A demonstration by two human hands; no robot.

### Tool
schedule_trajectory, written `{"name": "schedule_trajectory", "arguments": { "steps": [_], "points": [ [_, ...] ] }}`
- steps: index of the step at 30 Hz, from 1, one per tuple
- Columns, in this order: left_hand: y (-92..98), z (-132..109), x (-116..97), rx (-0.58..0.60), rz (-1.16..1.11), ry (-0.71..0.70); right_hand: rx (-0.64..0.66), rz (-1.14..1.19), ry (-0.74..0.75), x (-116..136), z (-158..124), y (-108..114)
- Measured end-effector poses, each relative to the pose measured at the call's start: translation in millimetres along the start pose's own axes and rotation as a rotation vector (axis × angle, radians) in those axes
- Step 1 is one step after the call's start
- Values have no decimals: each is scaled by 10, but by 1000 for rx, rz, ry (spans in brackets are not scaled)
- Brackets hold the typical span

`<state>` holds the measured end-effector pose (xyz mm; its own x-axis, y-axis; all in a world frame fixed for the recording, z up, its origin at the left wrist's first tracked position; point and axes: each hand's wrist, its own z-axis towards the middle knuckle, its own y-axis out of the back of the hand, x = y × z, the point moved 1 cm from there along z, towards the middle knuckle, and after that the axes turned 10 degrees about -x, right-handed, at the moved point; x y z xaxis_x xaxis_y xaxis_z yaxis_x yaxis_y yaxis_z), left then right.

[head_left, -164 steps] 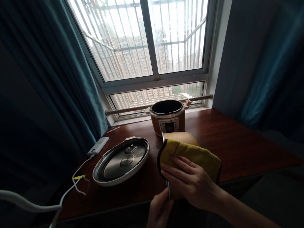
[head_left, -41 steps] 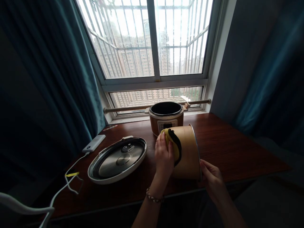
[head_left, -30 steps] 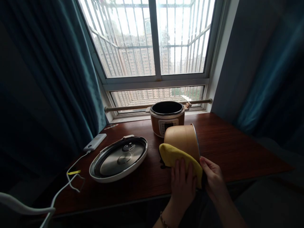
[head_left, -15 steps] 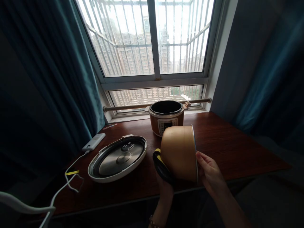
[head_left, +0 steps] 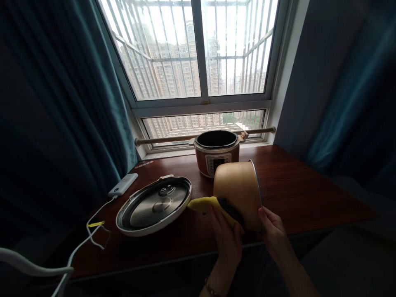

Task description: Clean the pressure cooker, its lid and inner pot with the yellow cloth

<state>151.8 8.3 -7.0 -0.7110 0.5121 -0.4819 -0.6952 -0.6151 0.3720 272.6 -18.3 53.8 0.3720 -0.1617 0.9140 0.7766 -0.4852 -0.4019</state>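
Note:
A gold-coloured inner pot is tipped on its side above the near part of the table, its rim facing right. My right hand pinches that rim between thumb and fingers. Against the lower left of the pot, my left hand presses a yellow and black cloth, fingers laid along it. Behind the pot stands an electric pressure cooker, lidless, with a dark interior and a front control panel. To the left lies its round lid, metal inner side up.
On the wooden table, a white power bank sits at the left with a white cable and yellow tie. A rod crosses before the barred window. Blue curtains hang at both sides.
My left hand has moved right and swung the cloth round, so more of its yellow side shows. The pot has shifted slightly right, with my right hand still on its rim.

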Motion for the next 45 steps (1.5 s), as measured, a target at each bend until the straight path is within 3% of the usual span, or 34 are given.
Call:
{"name": "schedule_trajectory", "arguments": {
  "steps": [4,7,10,13,18,20,22,27,30,33,37,39,45],
  "points": [
    [-108,-184,-100,-55,181,-304,21,88,-72,18,13,-104],
    [-153,-265,-83,-52,201,-394,-14,113,-103,29,24,-143],
    [-116,-185,-3,-46,169,-456,3,147,-153,95,25,-187],
    [-38,45,78,4,144,-333,50,168,-151,191,12,-236],
    [24,470,134,26,-132,178,74,186,-162,285,3,-301],
    [13,519,120,13,-202,245,55,197,-164,307,21,-334],
    [-3,457,74,20,-162,147,17,200,-155,336,51,-373],
    [-47,49,-81,73,49,-318,-17,225,-154,433,102,-456],
    [-63,-68,-88,40,78,-402,15,231,-201,502,113,-480],
    [-66,-40,-16,7,27,-253,54,187,-223,584,162,-495],
    [-79,-8,123,17,-169,244,95,121,-206,663,299,-461],
    [-96,-30,164,52,-259,379,131,118,-201,643,340,-385],
    [-125,-64,145,96,-265,344,232,38,-148,260,181,12]
  ]
}}
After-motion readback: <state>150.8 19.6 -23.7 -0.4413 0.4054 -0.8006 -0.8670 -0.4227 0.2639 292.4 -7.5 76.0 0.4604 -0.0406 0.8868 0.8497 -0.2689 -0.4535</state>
